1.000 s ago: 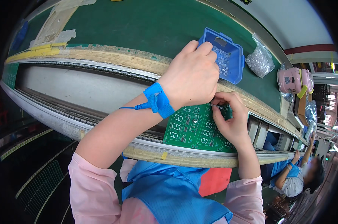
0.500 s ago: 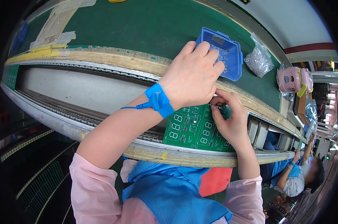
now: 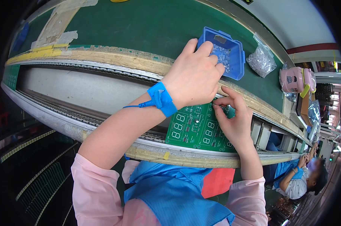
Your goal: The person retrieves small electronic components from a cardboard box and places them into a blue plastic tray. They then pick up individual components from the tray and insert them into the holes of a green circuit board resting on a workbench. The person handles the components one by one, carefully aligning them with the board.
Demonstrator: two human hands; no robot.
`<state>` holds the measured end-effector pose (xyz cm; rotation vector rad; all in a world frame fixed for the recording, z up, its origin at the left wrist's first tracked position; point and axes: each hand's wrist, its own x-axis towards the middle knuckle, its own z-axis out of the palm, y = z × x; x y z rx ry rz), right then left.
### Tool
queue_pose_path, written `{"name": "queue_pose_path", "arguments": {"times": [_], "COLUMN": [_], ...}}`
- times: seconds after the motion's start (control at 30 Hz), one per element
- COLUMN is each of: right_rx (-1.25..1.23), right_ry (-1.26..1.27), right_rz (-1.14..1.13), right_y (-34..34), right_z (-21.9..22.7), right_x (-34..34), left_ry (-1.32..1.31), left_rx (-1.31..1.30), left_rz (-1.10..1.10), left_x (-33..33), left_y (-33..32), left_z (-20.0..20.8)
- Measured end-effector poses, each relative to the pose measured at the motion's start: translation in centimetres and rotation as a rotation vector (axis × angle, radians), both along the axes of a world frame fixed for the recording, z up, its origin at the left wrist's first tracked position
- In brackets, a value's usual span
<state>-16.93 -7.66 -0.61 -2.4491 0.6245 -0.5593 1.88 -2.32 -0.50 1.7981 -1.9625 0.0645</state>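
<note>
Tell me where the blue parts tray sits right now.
The blue tray sits upper right in the head view, on the green mat, under the left hand's fingertips, left of a clear bag.

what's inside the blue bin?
The blue bin holds a heap of small clear parts; their kind is too small to tell. The left hand reaches in with its fingertips and covers the bin's near-left corner.
</note>
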Motion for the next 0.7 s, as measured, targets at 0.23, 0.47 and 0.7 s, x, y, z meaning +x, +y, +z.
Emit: {"name": "queue_pose_path", "arguments": {"times": [0.23,0.47,0.7], "right_rx": [-0.223,-0.179,-0.04], "right_ry": [0.119,0.253,0.242], "right_rz": [0.132,0.063,-0.037], "right_y": [0.5,0.7,-1.6], "right_z": [1.7,3.0,7.3], "right_x": [1.1,1.5,3.2], "left_ry": [-0.012,0.018,0.105], "left_rx": [-0.024,-0.008,-0.067], "left_rz": [0.005,-0.014,-0.08], "left_x": [0.0,0.0,0.7], "left_y": [-0.2,-0.2,-0.5], "left_z": [-0.3,-0.2,-0.7]}}
